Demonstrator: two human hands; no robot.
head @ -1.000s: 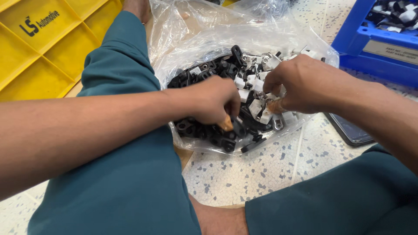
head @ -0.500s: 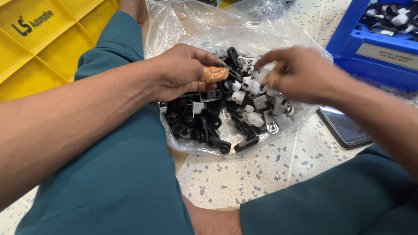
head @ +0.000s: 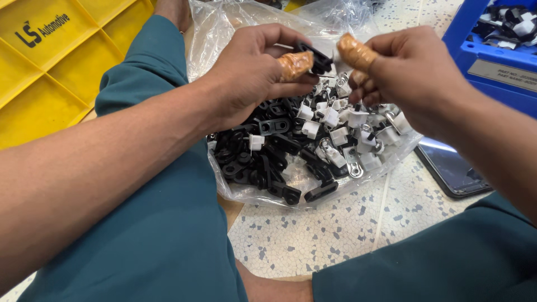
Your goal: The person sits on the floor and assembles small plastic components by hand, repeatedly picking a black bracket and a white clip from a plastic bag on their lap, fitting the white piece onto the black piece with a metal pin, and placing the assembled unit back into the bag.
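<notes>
Moved: both hands lifted off the heap.
Left hand [head: 254, 70]: pinched shut on small black plastic clip [head: 314, 57], above clear plastic bag [head: 224, 33].
Right hand [head: 411, 72]: fingers curled; contents unclear.
Advice: steady clip, align squarely.

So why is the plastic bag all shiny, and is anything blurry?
Head view: light glares off the crinkled clear bag and the dark phone screen; the black and white clips look sharp; the left hand and right hand are clear, only slightly soft.

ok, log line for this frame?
left hand: holds black clip | right hand: raised beside it, hold unclear | bag of clips below
</notes>
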